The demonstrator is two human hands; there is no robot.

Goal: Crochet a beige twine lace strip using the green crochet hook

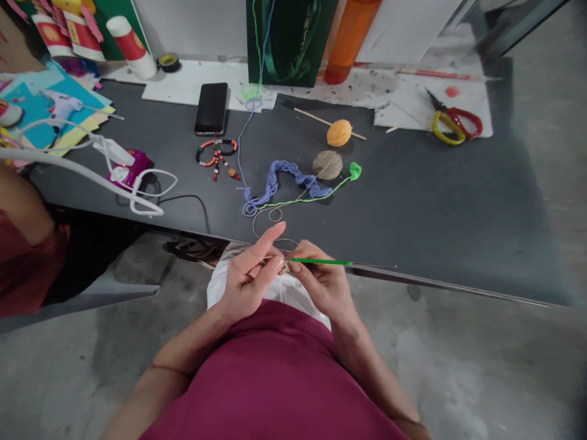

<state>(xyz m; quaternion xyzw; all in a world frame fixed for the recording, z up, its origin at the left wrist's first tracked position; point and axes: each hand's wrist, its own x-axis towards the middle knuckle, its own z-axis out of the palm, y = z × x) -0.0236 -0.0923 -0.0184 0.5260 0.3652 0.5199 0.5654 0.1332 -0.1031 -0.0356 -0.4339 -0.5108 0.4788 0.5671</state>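
Between finger and thumb, my right hand (pixel 325 278) grips a crochet hook (pixel 328 261) with a green handle, its thin end pointing right past the table edge. My left hand (pixel 252 272) pinches a small beige crochet piece (pixel 284 267), partly hidden by the fingers, with its index finger raised. Beige yarn runs from the hands up over the edge to a beige yarn ball (pixel 327 165). Beyond the hands lies a wavy blue-purple crochet strip (pixel 277 174). A light green strand with a small green piece (pixel 354 171) at its end crosses beside it.
Behind are an orange yarn ball (pixel 339 132) by a stick, a phone (pixel 211 109), a beaded bracelet (pixel 215 153) and scissors (pixel 452 122). White cables and a purple power adapter (pixel 132 166) lie left. Another person's arm (pixel 22 208) is at the left edge.
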